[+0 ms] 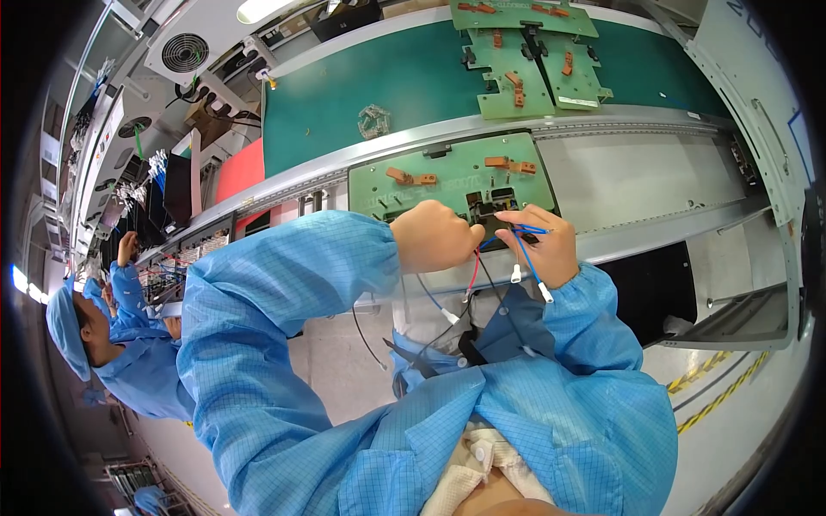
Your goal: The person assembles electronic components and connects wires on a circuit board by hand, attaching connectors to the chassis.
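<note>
A small black part (492,209) is seated on the near edge of a green fixture plate (447,176), and several thin wires are led from it toward the person. A red wire (472,272) is pinched between the fingertips of the left hand (433,236), which is curled closed just left of the black part. Blue wires (527,258) are gripped by the right hand (545,245), whose fingers are closed around them just right of the part; white terminals hang at the wire ends below the palm. The two hands are held close together, almost touching above the wires. Black wires (447,327) are seen trailing down in front of the blue coat sleeves (284,292).

The green fixture plate is carried on a grey conveyor rail (637,176), and orange clamps (411,179) are fixed on its surface. Beyond it, a green belt (361,82) is run across the bench, and a second green plate (533,64) with orange clips is laid on it. A small clear bag of parts (373,121) is left on the belt. At far left, another person in a blue coat and cap (112,344) is seated at the same line, with one hand raised toward a rack of cables (142,185).
</note>
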Motion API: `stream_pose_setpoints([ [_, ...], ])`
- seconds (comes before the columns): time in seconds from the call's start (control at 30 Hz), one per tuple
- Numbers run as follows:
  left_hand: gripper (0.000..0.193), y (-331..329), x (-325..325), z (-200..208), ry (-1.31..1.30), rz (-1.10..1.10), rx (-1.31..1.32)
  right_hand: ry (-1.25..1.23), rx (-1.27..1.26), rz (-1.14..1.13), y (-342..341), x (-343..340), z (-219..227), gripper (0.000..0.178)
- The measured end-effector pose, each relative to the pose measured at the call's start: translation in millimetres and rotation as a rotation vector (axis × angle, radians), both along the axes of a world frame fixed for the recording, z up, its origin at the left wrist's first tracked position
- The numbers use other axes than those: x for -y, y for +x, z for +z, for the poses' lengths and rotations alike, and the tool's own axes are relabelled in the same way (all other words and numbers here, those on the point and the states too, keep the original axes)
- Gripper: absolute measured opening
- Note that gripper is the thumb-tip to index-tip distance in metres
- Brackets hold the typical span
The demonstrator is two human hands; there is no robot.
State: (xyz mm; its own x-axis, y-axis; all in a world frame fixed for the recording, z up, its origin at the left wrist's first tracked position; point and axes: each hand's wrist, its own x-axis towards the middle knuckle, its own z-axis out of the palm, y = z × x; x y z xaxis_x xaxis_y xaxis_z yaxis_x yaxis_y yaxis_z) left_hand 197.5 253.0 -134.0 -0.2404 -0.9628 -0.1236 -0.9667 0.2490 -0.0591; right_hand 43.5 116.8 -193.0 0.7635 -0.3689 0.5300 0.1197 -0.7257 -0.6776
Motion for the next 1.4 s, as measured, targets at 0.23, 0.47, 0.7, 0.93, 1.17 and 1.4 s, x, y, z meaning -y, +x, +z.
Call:
stream_pose_setpoints([
  [0.23, 0.022, -11.2, 21.0, 10.6, 0.003, 0.09, 0.008, 0.001, -0.013, 0.008, 1.2, 5.0, -10.1, 0.026],
  [0.47, 0.033, -6.4, 20.8, 28.1, 0.092, 0.115, 0.078, 0.017, -0.021, 0.026, 1.3, 1.6, -6.8, 0.025],
  [0.7, 0.038, 8.4, 25.3, 29.9, 0.099, 0.095, 0.026, -0.078, 0.027, -0.001, 14.4, -0.9, -8.3, 0.019],
  [0.93, 0.037, 7.2, 29.2, 31.4, 0.118, 0.127, -0.007, -0.076, -0.003, -0.078, 18.2, -7.8, -4.9, 0.014],
  [1.17, 0.038, 15.5, 48.8, 26.4, 0.063, 0.105, -0.128, -0.133, 0.084, -0.13, 25.4, -0.6, -16.8, 0.013],
  [1.4, 0.041, 41.0, 63.8, -6.0, -0.039, 0.074, -0.409, 0.063, -0.068, -0.183, 17.2, -9.3, 3.0, 0.014],
])
